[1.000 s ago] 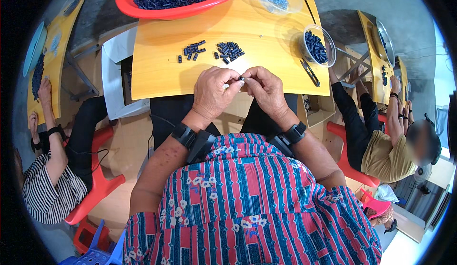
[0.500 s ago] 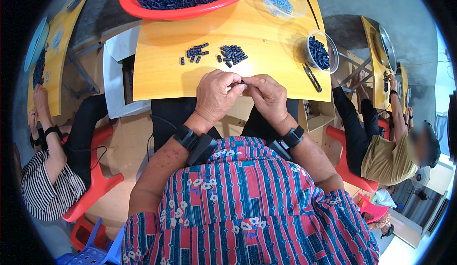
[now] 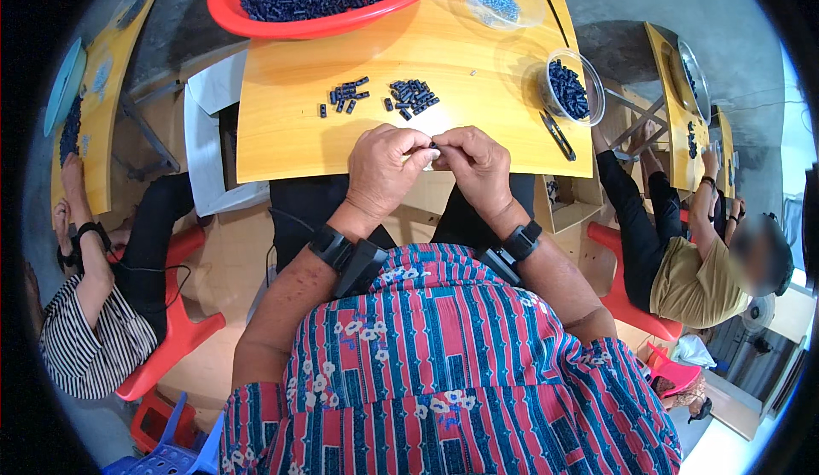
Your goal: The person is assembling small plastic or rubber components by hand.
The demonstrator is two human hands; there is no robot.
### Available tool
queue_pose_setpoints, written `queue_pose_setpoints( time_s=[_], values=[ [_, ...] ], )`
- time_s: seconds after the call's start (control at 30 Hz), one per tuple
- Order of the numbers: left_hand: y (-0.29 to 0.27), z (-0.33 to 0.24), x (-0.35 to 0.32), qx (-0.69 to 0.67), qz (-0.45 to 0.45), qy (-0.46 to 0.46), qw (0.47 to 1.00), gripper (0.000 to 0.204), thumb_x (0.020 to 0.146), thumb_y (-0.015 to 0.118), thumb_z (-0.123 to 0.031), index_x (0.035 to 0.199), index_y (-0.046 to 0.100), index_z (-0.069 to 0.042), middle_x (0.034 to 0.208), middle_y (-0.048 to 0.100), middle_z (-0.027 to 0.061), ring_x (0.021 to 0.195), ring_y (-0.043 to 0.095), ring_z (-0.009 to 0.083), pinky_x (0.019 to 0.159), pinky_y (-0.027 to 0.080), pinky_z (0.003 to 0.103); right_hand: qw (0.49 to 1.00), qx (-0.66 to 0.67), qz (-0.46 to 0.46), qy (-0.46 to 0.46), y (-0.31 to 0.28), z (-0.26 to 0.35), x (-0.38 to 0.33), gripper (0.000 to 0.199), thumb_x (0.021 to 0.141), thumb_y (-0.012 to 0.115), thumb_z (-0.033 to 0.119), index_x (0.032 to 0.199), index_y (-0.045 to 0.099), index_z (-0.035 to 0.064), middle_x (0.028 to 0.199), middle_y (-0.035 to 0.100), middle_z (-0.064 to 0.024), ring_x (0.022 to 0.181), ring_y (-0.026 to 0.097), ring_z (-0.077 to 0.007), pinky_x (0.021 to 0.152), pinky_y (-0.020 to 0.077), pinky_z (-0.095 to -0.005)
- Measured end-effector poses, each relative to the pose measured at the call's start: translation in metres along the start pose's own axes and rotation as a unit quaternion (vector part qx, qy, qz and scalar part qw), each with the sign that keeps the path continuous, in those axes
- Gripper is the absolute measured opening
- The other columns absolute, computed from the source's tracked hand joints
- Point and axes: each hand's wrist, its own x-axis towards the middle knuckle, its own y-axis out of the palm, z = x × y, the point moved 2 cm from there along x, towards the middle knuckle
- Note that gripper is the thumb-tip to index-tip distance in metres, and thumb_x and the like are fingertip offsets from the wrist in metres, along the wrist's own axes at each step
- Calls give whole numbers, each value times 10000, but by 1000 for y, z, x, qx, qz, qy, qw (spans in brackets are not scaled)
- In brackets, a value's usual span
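Observation:
My left hand [image 3: 384, 165] and my right hand [image 3: 478, 163] meet at the near edge of the yellow table [image 3: 290, 146]. Thumbs and fingertips of both are pinched together around one small black plastic piece [image 3: 433, 145], mostly covered by the fingers. Just beyond my hands lie two groups of similar short black pieces: a loose one on the left [image 3: 345, 95] and a denser heap [image 3: 412, 98] to its right. Black-handled snips or tweezers [image 3: 558, 136] rest near the right edge of the table.
A large red basin [image 3: 223, 14] full of black pieces stands at the far left. A clear tub [image 3: 595, 91] of black pieces sits at the right edge; another clear tub [image 3: 533, 14] holds small silvery-blue parts. Co-workers sit at tables on both sides. An open white box [image 3: 205, 134] stands left.
Both hands stay pinched together over the small black piece, with only a slight shift of the fingers. The table and its contents appear slightly farther left from a small head movement.

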Motion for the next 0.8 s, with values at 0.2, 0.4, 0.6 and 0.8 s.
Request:
queue_pose_setpoints(
  time_s=[0.2, 0.4, 0.6, 0.8],
  values=[
    [0, -3, 2, 7, 4, 16, 1000, 141, 769, 788, -134, 843, 688, -69, 746, 674, 76, 715, 644, 271, 666, 501, 382, 964, 207, -16, 164, -6, -9, 3, 81, 925, 659, -6, 1004, 676, -10, 907, 686, -51, 762, 672, -110, 686, 573, -261],
    [3, -4, 1, 54, 12, 42, 998, 138, 748, 779, -138, 824, 679, -82, 751, 673, 45, 746, 633, 269, 703, 477, 404, 952, 236, 21, 193, -6, -1, 8, 77, 930, 671, 7, 1001, 660, -18, 895, 687, -34, 812, 661, -89, 735, 568, -244],
    [3, -5, 0, 64, 1, 42, 997, 133, 722, 764, -126, 812, 677, -82, 745, 662, 38, 776, 620, 272, 716, 457, 407, 948, 249, 67, 186, -3, -8, 11, 69, 899, 700, -6, 960, 669, -14, 907, 692, -35, 823, 657, -80, 761, 570, -236],
    [2, -5, -1, 53, -5, 38, 998, 120, 720, 766, -125, 800, 687, -82, 749, 669, 40, 758, 614, 273, 710, 458, 403, 943, 259, 67, 198, -4, -4, 14, 58, 891, 698, -24, 941, 674, -11, 887, 692, -31, 806, 658, -81, 754, 574, -237]
  ],
)
